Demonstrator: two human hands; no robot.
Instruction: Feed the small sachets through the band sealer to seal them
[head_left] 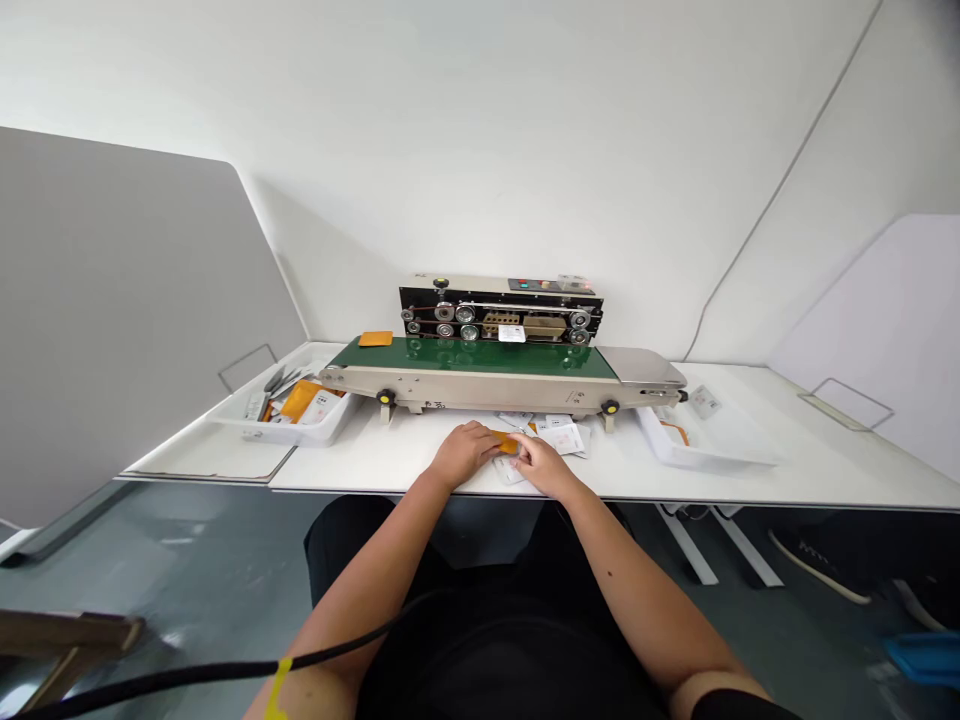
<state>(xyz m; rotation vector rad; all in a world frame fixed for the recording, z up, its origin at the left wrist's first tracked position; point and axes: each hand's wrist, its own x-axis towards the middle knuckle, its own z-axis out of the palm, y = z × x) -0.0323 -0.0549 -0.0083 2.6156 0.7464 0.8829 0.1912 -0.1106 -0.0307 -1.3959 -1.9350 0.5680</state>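
Near the table's front edge, an orange packet (507, 442) lies between my two hands. My left hand (463, 455) has its fingers curled over the packet's left end. From the other side, my right hand (543, 465) grips the packet's right edge. Several white printed packets (562, 438) are spread on the table beside and under my right hand. Just beyond them stands a band sealing machine with a green conveyor belt (480, 357). Another orange packet (376, 339) rests on the belt's left end, and a white packet (511, 333) stands against the sealing unit.
A white plastic bin (330, 428) at the left holds orange and white packets. The bin (720, 450) at the right contains a few packets. The machine's metal end plate (641, 366) extends toward the right bin. A black cable (172, 677) crosses my left arm.
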